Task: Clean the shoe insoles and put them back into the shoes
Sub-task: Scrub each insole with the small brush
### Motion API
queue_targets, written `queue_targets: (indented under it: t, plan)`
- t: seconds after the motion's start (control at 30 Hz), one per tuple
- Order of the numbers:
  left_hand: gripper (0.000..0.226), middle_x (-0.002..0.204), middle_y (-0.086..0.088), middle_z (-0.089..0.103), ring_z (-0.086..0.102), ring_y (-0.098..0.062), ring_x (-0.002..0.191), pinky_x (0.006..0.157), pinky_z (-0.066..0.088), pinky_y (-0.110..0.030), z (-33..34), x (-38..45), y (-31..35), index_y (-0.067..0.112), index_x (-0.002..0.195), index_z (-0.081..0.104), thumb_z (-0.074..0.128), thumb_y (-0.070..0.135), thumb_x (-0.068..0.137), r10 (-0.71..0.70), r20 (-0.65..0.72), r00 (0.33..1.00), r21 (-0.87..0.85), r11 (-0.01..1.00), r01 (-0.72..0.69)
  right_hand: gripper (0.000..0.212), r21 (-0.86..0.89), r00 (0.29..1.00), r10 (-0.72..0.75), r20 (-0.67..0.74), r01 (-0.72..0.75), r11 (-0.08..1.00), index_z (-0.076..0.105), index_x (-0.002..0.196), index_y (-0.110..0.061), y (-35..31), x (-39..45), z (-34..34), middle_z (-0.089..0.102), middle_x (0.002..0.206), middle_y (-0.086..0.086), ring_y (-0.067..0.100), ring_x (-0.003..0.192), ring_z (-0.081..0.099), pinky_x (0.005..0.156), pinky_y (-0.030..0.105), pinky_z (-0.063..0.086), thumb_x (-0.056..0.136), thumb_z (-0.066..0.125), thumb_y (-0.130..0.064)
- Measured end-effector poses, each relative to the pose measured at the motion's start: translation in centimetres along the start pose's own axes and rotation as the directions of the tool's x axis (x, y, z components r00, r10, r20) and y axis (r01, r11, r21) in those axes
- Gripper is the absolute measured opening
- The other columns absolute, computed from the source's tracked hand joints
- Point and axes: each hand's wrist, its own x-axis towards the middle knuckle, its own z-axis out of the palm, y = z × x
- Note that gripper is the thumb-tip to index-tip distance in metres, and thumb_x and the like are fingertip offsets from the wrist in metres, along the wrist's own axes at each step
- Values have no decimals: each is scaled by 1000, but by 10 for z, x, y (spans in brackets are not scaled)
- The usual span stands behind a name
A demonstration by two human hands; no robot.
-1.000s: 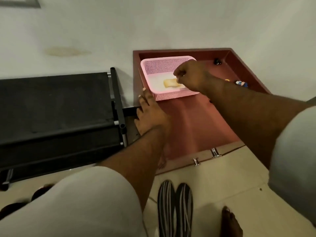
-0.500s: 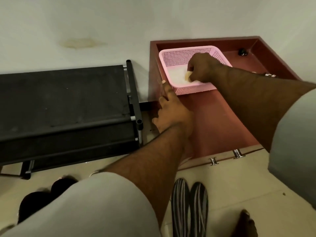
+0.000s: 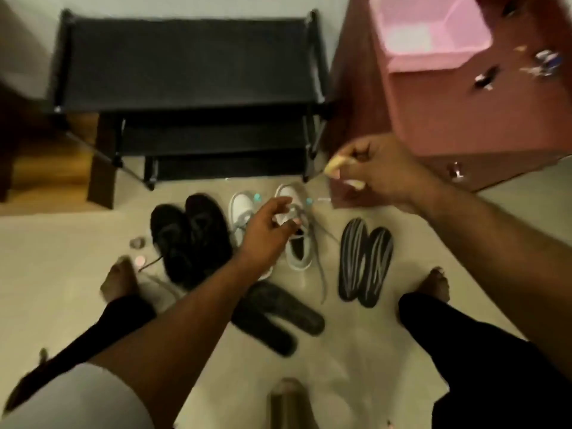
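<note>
Two striped grey-and-black insoles lie side by side on the floor at the right. Two dark insoles lie in front of a black pair of shoes. A white and grey pair of sneakers stands in the middle with loose laces. My right hand grips a yellow sponge above the floor, right of the sneakers. My left hand hovers over the sneakers with fingers loosely curled, holding nothing.
A black shoe rack stands against the wall. A red-brown cabinet at the right carries a pink basket and small items. My bare feet flank the shoes. A cylindrical object stands at the bottom edge.
The view dropped from the cabinet top to the floor. My right hand left the pink basket with the sponge in it. My left hand came off the cabinet and moved over the sneakers.
</note>
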Motion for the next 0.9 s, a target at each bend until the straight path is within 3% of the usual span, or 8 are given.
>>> queue_targets:
  t: [0.07,0.13,0.2,0.27,0.4,0.63,0.77,0.9]
  plan:
    - [24,87,-3,61,57,-5,61,48,41,-7,-32,-41,-58,10,116,60,62,3,93,-212,-122,970,-73,976,204,21,-2,990,72,125,-72,997,72,76,-18,27,-34,64,71,78,14,18,71,59,68,33,48,72,77,1]
    - [20,83,-9,60,52,-13,58,42,40,-16,-54,-67,-111,12,115,61,60,8,95,-473,-210,856,-209,877,433,20,-8,966,144,214,-146,989,73,77,-15,54,-54,117,72,69,1,9,67,59,65,24,48,71,77,4]
    - [19,94,-12,60,54,-19,67,53,44,-26,-65,-86,-157,15,116,59,55,10,98,-663,-206,720,-346,738,580,15,6,941,239,240,-247,969,73,82,-7,82,-63,160,67,58,-10,0,58,57,57,17,46,72,77,4]
    - [25,106,-13,58,55,-26,82,69,46,-37,-69,-92,-192,12,124,55,54,12,99,-766,-157,623,-397,627,671,13,22,916,336,219,-349,937,71,83,-4,107,-67,189,65,59,-9,0,55,56,54,17,45,74,76,3]
    - [40,127,-16,56,55,-32,103,81,45,-45,-66,-70,-227,11,135,50,60,13,97,-798,-56,600,-413,566,714,13,64,836,500,228,-525,849,67,79,-12,140,-74,217,66,79,16,23,67,62,58,31,52,82,69,1]
    - [39,127,-18,59,57,-35,112,84,50,-46,-68,-9,-321,9,128,54,68,11,91,-869,-167,466,-402,492,772,6,53,770,594,234,-620,783,68,84,-11,200,-47,226,67,72,8,16,62,62,55,25,53,83,73,-13]
    - [67,144,-16,47,47,-38,129,107,42,-55,-67,18,-360,12,145,39,73,16,88,-887,-233,399,-401,462,791,8,70,746,627,225,-654,753,68,87,-12,232,-26,227,70,70,3,14,62,64,56,25,51,82,74,-14]
    - [75,140,-14,48,48,-37,128,106,44,-50,-63,35,-384,12,144,37,78,26,83,-871,-311,379,-368,478,798,7,99,729,647,221,-677,729,68,86,-15,256,-10,232,71,74,1,11,62,63,56,25,48,82,73,-14]
